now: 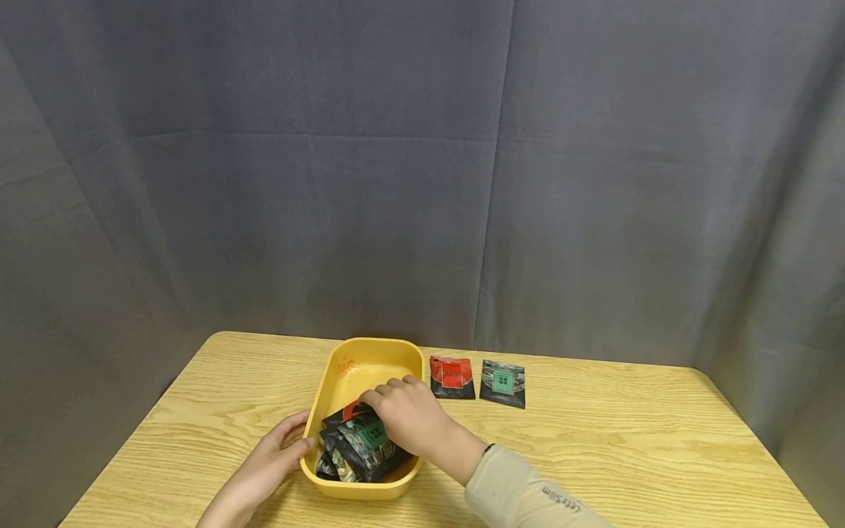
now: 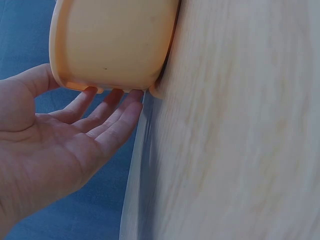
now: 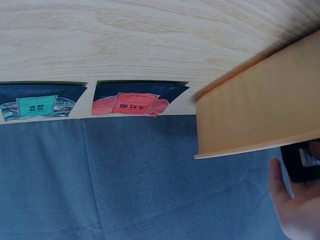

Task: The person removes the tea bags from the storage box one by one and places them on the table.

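A yellow bin [image 1: 361,491] holds several dark packets [image 1: 370,444], some with green labels, one with red. My left hand [image 1: 267,466] is at the bin's left side, thumb on the rim; in the left wrist view the fingertips of this hand [image 2: 65,135] touch the bin's wall [image 2: 115,45]. Over the packets, my right hand [image 1: 409,414] reaches in. In the right wrist view that hand [image 3: 302,207] pinches a dark packet [image 3: 299,167] by the bin's rim [image 3: 250,147]; its other face is hidden.
Right of the bin, a red-labelled packet [image 1: 452,377] and a green-labelled packet [image 1: 503,383] lie side by side on the wooden table [image 1: 627,433]. A grey curtain [image 1: 396,183] hangs behind the table's back edge.
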Demonstrator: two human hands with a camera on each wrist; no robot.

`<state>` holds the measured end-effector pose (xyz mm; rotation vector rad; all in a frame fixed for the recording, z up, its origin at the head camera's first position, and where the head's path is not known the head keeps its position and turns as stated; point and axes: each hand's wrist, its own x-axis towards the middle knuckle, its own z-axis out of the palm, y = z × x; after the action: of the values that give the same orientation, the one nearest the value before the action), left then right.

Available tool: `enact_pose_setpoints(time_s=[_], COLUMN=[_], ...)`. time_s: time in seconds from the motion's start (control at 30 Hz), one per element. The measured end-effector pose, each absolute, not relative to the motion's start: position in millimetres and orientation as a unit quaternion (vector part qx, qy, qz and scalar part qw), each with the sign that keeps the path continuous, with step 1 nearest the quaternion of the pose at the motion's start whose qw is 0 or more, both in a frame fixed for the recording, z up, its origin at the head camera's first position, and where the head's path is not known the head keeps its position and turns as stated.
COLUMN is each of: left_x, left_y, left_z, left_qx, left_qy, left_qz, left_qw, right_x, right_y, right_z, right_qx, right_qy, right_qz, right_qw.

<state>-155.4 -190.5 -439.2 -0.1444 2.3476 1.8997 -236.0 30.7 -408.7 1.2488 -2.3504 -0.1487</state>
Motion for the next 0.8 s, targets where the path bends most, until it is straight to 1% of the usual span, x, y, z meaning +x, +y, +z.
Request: enact_pose_setpoints(time_s=[0.5,0.8], left_x=[-155,-154], left_y=[-191,-189], left_z=[-440,-441], left_qx=[-0.032,-0.039], left_qy=[0.766,0.769], left_qz=[0.641,0.636], left_qw=[0.045,0.044], right_x=[-226,-218], right_y=[44,64], right_z=[-401,-398], right_qx=[0.49,0.479], right_qy=[-0.819,-0.82], right_qz=[0.027,0.038], right_qw=[0.297,0.311])
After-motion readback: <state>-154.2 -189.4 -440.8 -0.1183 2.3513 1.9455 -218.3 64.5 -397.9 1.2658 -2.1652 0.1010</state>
